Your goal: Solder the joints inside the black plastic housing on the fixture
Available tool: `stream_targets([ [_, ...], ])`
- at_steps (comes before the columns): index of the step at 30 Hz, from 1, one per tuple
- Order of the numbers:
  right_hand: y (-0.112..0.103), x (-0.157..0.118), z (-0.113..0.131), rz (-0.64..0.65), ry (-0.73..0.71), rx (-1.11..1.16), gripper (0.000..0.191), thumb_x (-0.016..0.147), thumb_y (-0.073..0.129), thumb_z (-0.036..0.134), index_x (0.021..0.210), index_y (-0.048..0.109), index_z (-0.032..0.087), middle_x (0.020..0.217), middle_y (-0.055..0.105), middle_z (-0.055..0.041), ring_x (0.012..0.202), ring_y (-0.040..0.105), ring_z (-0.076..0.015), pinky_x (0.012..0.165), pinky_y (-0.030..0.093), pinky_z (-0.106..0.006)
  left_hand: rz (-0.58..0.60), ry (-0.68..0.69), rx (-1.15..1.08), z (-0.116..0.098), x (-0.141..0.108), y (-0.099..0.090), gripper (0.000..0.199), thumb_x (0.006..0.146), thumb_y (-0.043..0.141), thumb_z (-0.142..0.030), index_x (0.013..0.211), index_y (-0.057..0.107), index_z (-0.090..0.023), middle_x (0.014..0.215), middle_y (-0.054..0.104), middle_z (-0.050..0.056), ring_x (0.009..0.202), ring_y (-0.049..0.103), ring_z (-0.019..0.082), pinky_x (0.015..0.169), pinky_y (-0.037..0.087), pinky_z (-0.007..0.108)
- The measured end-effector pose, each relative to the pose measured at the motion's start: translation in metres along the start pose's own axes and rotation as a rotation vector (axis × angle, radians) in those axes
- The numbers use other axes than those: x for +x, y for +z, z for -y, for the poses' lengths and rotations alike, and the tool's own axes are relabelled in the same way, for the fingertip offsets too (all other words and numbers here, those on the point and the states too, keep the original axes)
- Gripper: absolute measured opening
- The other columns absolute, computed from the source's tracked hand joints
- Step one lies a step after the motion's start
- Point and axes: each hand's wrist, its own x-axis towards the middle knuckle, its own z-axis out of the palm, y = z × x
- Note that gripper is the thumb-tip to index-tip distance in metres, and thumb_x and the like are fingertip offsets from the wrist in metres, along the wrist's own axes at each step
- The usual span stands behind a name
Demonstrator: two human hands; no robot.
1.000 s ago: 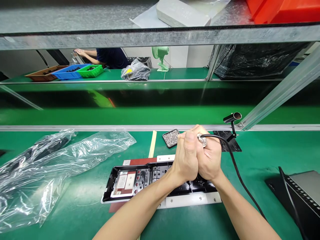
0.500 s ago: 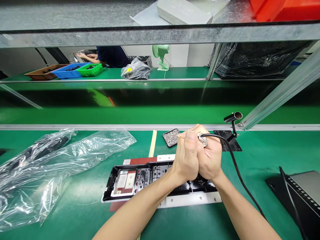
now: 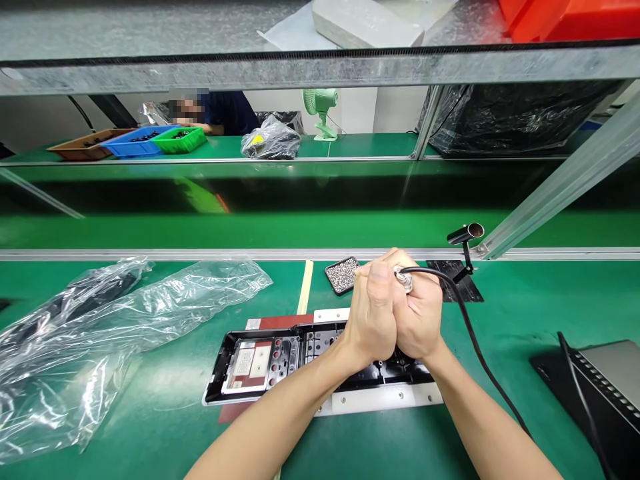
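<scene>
Where the two bare hands meet over the bench, the left hand [image 3: 373, 320] and the right hand [image 3: 417, 320] are wrapped tight together around a corded tool [image 3: 404, 279], both fists fully closed on it. Only its ribbed metal collar shows at the top of the grip, with a smooth black cable [image 3: 475, 353] arcing out of it and down to the right past the forearm. The tool's lower end is hidden behind the fingers, so I cannot tell whether it touches the part below.

That part is a long, shallow black plastic housing [image 3: 280, 360], moulded with small cells and round holes, lying flat on a white fixture plate [image 3: 385, 399] with screw heads along its front strip; a dull red sheet pokes out beneath. A pale label [image 3: 253, 365] with printed lines sits in the housing's left section, but the print is too small to read.

Just behind the hands lies a small dark tray [image 3: 343, 275] heaped with tiny silvery screws. A short black tube on a thin stand [image 3: 466, 235] rises by the aluminium rail. Crumpled clear plastic bags [image 3: 100, 333] sprawl on the green mat [image 3: 150, 427] at the left, and a grey ribbed box [image 3: 605, 380] sits at the right edge. Across the glossy green conveyor, brown, blue and green bins [image 3: 140, 140] and a mint desk fan [image 3: 320, 110] stand near another person's dark sleeve.
</scene>
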Motion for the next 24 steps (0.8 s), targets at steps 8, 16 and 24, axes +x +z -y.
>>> stream_targets([
  [8,-0.0003,-0.0003,-0.0001,-0.022,-0.038,-0.02,0.025,0.099,0.055,0.029,0.076,0.06,0.02,0.074,0.061,-0.0024,0.068,0.057,-0.0173,0.068,0.047,-0.032,-0.008,-0.007,0.005,-0.0003,0.0,-0.0001,0.06,0.106,0.015,-0.067,0.071,0.037,-0.024,0.07,0.042,0.003,0.066,0.039,0.021,0.068,0.035,0.039],
  [16,-0.0001,0.0002,0.0006,-0.019,-0.045,-0.028,0.023,0.099,0.056,0.031,0.082,0.068,0.021,0.075,0.064,-0.0029,0.071,0.06,-0.0188,0.071,0.049,-0.033,-0.013,-0.011,0.014,-0.0002,-0.0001,0.0,0.061,0.105,0.014,-0.069,0.07,0.037,-0.024,0.07,0.043,0.004,0.065,0.039,0.021,0.069,0.037,0.039],
  [24,-0.0004,-0.0006,0.0,-0.019,-0.027,-0.02,0.025,0.099,0.057,0.033,0.078,0.063,0.02,0.075,0.063,-0.0032,0.071,0.059,-0.0189,0.072,0.049,-0.033,-0.015,0.0,0.021,0.0007,-0.0007,-0.0007,0.06,0.105,0.016,-0.068,0.071,0.037,-0.023,0.07,0.042,0.004,0.066,0.042,0.021,0.069,0.041,0.041],
])
